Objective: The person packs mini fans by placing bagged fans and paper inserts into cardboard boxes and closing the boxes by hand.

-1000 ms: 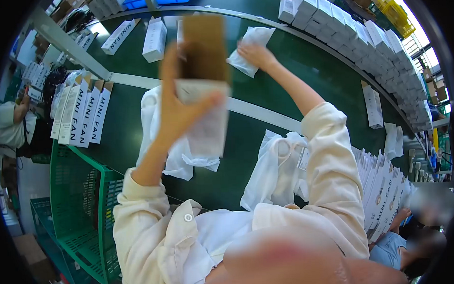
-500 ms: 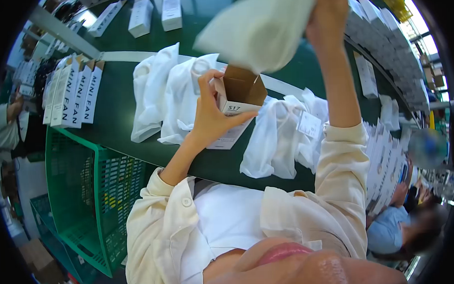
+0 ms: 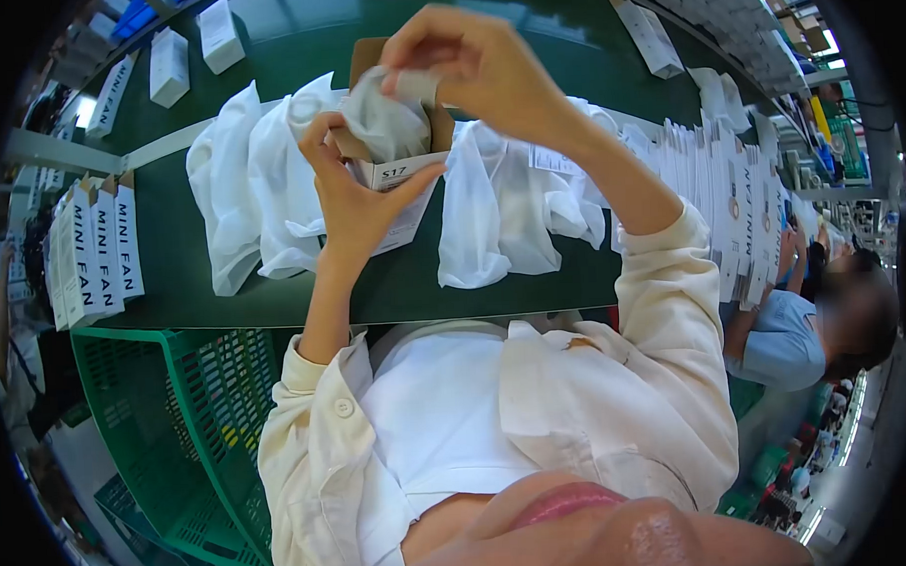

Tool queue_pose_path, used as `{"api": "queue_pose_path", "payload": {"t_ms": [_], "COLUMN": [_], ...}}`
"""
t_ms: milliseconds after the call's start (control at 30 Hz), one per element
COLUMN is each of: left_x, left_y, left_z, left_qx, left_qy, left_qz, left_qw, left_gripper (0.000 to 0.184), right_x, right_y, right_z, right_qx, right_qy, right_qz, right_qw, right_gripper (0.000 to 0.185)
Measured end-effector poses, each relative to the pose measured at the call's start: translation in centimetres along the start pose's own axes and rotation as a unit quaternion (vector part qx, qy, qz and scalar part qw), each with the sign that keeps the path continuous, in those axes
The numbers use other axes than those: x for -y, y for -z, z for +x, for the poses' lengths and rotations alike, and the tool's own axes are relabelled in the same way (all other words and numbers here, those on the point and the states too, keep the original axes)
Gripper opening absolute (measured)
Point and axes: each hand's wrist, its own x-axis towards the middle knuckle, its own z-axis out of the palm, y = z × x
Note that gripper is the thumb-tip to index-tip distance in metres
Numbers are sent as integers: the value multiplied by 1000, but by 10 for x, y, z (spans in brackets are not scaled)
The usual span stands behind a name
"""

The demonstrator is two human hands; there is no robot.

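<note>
The left hand [image 3: 356, 212] has its grip around the S17 box [image 3: 399, 173] just below the open mouth, thumb across the printed front and fingers over the left wall. Held there, the box seems steadied without the palm blocking its opening, and it leans so that the mouth is turned up towards the right hand [image 3: 496, 72]. The right hand's grip is closed on the upper end of a white pouch [image 3: 385, 121], whose lower part is inside the box. Grasping that end from above probably leaves the rest free to fit between the walls. The flap [image 3: 370, 54] stands up behind, out of the pouch's way.

The box is above the bench [image 3: 389, 300], back from the near edge, between two groups of wrapped items: left bags [image 3: 232, 191] and right bags [image 3: 471, 217]. Both groups lie close to the hands, likely for a short reach. Upright fan boxes [image 3: 80, 261] are packed together by the near left corner, their sides perhaps supporting one another. Towards the right end, cartons [image 3: 730, 208] stand side by side, which appears to save room. A green crate [image 3: 166, 338] sits below the near edge, at the left.
</note>
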Motion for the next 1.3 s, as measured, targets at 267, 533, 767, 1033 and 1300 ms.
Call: {"api": "queue_pose_path", "payload": {"t_ms": [267,533,767,1033,1300], "left_x": [-5,-1,-6,-8,-15], "left_y": [-14,-6,-13,-13,-26], "left_z": [-2,9,7,3,-10], "left_qx": [81,-2,41,42,79], "left_qy": [-23,-24,-22,-18,-46], "left_qz": [-6,6,1,7,4], "left_qw": [996,1000,999,999,996], "left_gripper": [91,86,85,83,76], "right_x": [14,-85,-46,-45,2], "right_y": [20,68,53,32,-15], "right_z": [-37,-151,-127,-158,-80], "right_qx": [65,-128,-51,-131,-219], "right_qy": [16,-121,-161,-130,121], "right_qz": [-170,-307,-424,-394,-382], "right_qw": [983,935,890,900,889], "right_gripper": [21,30,30,26,16]}}
